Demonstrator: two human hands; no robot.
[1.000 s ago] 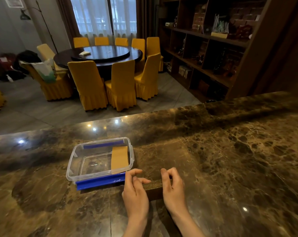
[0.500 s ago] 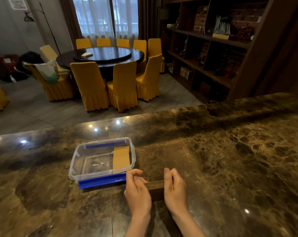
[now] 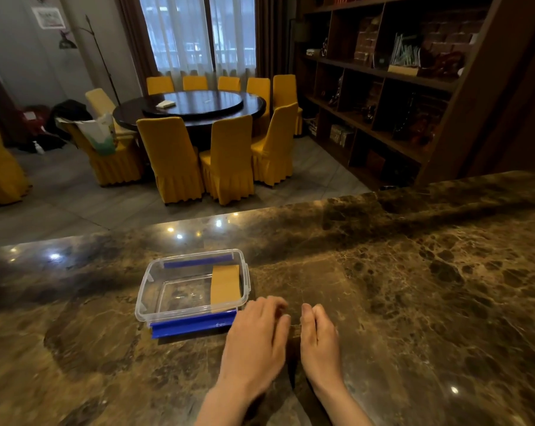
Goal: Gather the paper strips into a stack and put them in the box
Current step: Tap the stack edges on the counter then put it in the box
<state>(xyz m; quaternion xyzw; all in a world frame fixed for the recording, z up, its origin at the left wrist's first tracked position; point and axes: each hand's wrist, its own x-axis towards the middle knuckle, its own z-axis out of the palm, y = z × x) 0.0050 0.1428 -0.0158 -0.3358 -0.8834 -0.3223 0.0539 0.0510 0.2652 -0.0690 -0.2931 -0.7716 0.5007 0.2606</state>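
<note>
Head view: both hands, left hand (image 3: 255, 330) and right hand (image 3: 318, 336), have closed together (fingers pinching the paper strips (image 3: 295, 329)).

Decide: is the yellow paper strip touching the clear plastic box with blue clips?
Touching. The head view shows the yellow paper strip lying inside the clear plastic box, resting on its floor against the right wall.

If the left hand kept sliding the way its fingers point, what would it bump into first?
The left hand points up and slightly right, so it would probably slip just past the box corner. Beyond that only bare counter shows. Depth is hard to judge, so it might clip the box.
</note>
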